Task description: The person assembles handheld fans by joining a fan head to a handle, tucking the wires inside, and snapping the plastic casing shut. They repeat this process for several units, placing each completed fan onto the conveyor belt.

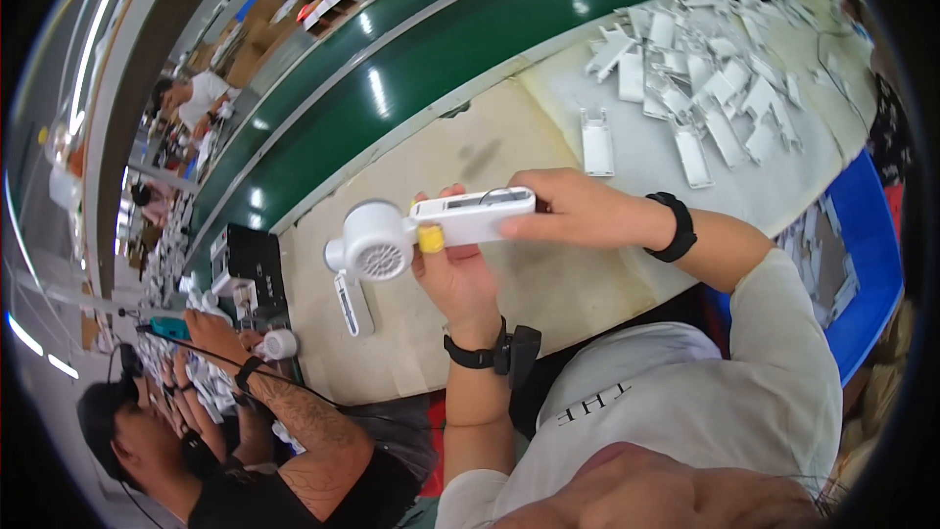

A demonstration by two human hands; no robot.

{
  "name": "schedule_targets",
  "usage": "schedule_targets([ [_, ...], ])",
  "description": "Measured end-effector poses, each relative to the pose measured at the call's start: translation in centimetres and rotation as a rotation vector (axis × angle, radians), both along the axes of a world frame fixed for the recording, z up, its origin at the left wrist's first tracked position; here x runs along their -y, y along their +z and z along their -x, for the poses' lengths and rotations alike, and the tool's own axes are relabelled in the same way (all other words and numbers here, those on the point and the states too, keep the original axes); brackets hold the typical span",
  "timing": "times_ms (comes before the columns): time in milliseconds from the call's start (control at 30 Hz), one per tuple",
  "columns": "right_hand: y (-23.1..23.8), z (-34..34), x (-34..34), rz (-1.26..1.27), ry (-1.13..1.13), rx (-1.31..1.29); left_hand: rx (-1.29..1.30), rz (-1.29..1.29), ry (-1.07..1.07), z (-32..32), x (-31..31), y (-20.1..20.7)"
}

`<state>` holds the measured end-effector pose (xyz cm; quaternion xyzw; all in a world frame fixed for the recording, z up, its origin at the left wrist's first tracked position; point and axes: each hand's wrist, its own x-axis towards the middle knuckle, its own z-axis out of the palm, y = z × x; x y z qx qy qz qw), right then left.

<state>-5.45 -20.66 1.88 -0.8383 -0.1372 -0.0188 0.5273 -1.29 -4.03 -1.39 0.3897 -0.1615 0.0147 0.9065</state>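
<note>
Over the worktable point(411, 353), my two hands hold a white handheld appliance point(380, 243) with a round grilled head and a long handle. A dark wire shows in the open slot along the handle's top. My left hand point(458, 279), with a yellow cover on a fingertip, wraps the handle close to the head. My right hand point(573, 211) grips the handle's far end between thumb and fingers. On the table below the head lies a loose white handle piece point(354, 306). Beyond my right hand rests a single white plastic shell point(597, 142).
Many white plastic shells point(700, 78) lie heaped at the far right. A green conveyor belt point(411, 78) runs along the table's far side. At right stands a blue bin point(876, 279) holding parts. On the left, a co-worker's hand point(215, 338) is near a teal tool point(168, 328).
</note>
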Motion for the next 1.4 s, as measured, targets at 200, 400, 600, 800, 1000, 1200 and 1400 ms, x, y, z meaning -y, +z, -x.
schedule_targets([
  [200, 0.6, 1.0, -0.7, 0.189, -0.028, 0.503, 0.07, 0.056, -0.011, 0.9, -0.7, 1.4],
  [400, -1.9, 0.5, -0.5, 0.216, 0.021, 0.5, 0.006, -0.061, -0.033, -0.2, -0.7, 1.9],
  [600, -0.2, -1.7, 6.0, 0.52, 0.143, 0.196, 0.162, -1.255, 0.199, -2.9, -3.8, 2.8],
  [800, 1.7, -14.8, 19.5, 1.071, -0.381, 0.195, -0.075, -2.078, 0.669, -6.8, -10.4, -0.3],
  [1000, -4.2, -26.2, 34.7, 1.126, -0.781, -0.042, -0.098, -2.014, 0.675, -8.7, -11.1, -2.2],
  [1200, -6.3, -32.2, 36.4, 0.947, -0.909, -0.132, 0.241, -1.918, 0.991, -7.1, -9.0, -0.7],
  [1400, -2.8, -29.9, 32.4, 0.79, -0.557, 0.137, 0.364, -1.381, 0.674, -7.0, -7.5, -2.2],
])
